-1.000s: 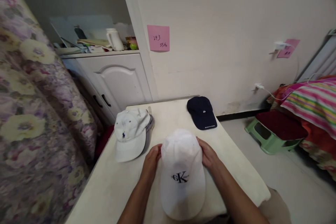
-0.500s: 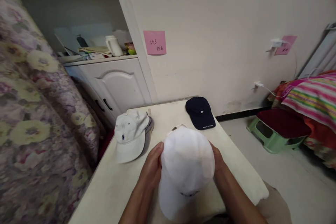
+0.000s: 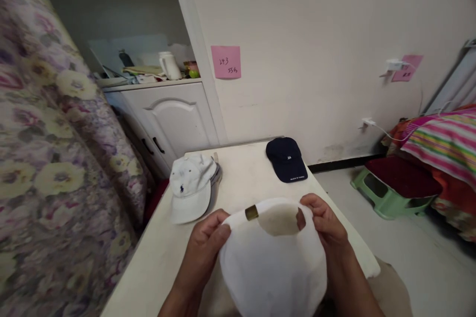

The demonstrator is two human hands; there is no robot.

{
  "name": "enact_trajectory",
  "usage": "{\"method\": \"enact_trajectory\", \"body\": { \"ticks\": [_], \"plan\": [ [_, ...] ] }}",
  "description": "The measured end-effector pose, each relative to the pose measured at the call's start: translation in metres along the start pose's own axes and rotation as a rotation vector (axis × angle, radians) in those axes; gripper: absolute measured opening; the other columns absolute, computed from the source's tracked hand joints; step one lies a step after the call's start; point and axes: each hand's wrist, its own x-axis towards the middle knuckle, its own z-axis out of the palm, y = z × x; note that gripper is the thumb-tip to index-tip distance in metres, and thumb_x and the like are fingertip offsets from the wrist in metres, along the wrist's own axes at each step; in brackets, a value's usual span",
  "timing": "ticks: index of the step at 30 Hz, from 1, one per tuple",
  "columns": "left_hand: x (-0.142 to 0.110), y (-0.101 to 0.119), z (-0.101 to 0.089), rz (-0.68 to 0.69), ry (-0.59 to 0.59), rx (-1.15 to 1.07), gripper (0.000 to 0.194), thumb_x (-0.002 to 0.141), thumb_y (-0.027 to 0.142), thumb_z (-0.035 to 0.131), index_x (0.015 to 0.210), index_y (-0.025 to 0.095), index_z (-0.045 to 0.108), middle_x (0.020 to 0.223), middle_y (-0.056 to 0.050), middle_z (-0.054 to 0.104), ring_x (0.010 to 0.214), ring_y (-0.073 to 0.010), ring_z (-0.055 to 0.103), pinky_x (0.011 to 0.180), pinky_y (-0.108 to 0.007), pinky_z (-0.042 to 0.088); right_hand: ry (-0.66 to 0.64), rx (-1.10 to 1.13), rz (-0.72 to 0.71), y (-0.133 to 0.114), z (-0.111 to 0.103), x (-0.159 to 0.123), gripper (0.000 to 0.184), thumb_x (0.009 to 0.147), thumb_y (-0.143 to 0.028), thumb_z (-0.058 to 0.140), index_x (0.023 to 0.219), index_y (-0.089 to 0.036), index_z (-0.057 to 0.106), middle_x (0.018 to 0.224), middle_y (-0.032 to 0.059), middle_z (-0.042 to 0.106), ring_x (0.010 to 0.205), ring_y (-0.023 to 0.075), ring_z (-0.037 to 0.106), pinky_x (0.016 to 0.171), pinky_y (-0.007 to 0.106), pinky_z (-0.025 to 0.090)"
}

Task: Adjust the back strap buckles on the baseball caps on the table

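A white baseball cap point(image 3: 273, 267) is held up between my two hands, with its back opening and brass strap buckle point(image 3: 252, 213) facing up toward me. My left hand point(image 3: 208, 237) pinches the cap's left edge, thumb on the outside. At the right edge, my right hand point(image 3: 327, 223) grips the band beside the opening, and a fingertip shows through the gap. The cap's brim is out of sight. Beyond my left hand lies a pale cap point(image 3: 191, 188) with a small dark emblem, resting over a grey cap point(image 3: 215, 181). A navy cap point(image 3: 286, 160) lies at the table's far right corner.
The cream table point(image 3: 238, 173) stands against the wall. A floral curtain point(image 3: 63, 158) hangs at left, by a white cabinet point(image 3: 174, 121) with a white jug point(image 3: 170, 65) on it. To the right are a green stool point(image 3: 383, 200) and a striped bedcover point(image 3: 442, 133).
The white cap has been tipped so its back opening and buckle now face me instead of its crown. Both hands have shifted their hold to the back edge. The other caps stay put.
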Motion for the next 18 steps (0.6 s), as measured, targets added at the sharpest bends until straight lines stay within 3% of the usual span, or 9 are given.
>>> {"method": "enact_trajectory", "body": {
  "ticks": [7, 13, 15, 18],
  "plan": [
    [-0.023, -0.003, -0.018, -0.058, -0.119, 0.023, 0.037, 0.070, 0.052, 0.078, 0.075, 0.017, 0.068, 0.061, -0.001, 0.059, 0.052, -0.0126, 0.046, 0.050, -0.022, 0.032, 0.081, -0.089, 0.068, 0.017, 0.005, -0.036, 0.042, 0.056, -0.031, 0.087, 0.094, -0.021, 0.072, 0.070, 0.0052, 0.071, 0.057, 0.0208, 0.062, 0.055, 0.031, 0.045],
    [-0.039, -0.005, -0.022, -0.104, -0.194, 0.081, 0.034, 0.073, 0.049, 0.076, 0.075, 0.015, 0.070, 0.062, 0.000, 0.058, 0.053, -0.0110, 0.043, 0.049, -0.020, 0.030, -0.045, -0.316, 0.028, 0.013, -0.002, -0.052, 0.037, 0.071, -0.037, 0.081, 0.102, -0.021, 0.072, 0.072, 0.0047, 0.070, 0.061, 0.0192, 0.062, 0.057, 0.029, 0.046],
    [-0.043, -0.006, -0.020, -0.120, -0.165, 0.095, 0.033, 0.075, 0.047, 0.075, 0.074, 0.015, 0.068, 0.062, 0.001, 0.056, 0.053, -0.0100, 0.041, 0.048, -0.019, 0.029, -0.025, -0.482, -0.092, 0.006, 0.002, -0.056, 0.033, 0.079, -0.037, 0.075, 0.107, -0.021, 0.071, 0.089, 0.0073, 0.071, 0.075, 0.0215, 0.065, 0.067, 0.032, 0.051],
    [-0.048, -0.008, -0.014, -0.132, -0.126, 0.171, 0.031, 0.079, 0.045, 0.072, 0.075, 0.016, 0.065, 0.061, 0.002, 0.055, 0.053, -0.0094, 0.041, 0.048, -0.018, 0.029, 0.113, -0.765, -0.422, -0.007, 0.021, -0.062, 0.020, 0.087, -0.028, 0.067, 0.106, -0.023, 0.071, 0.107, 0.0078, 0.065, 0.091, 0.0208, 0.062, 0.081, 0.034, 0.050]
  ]
}}
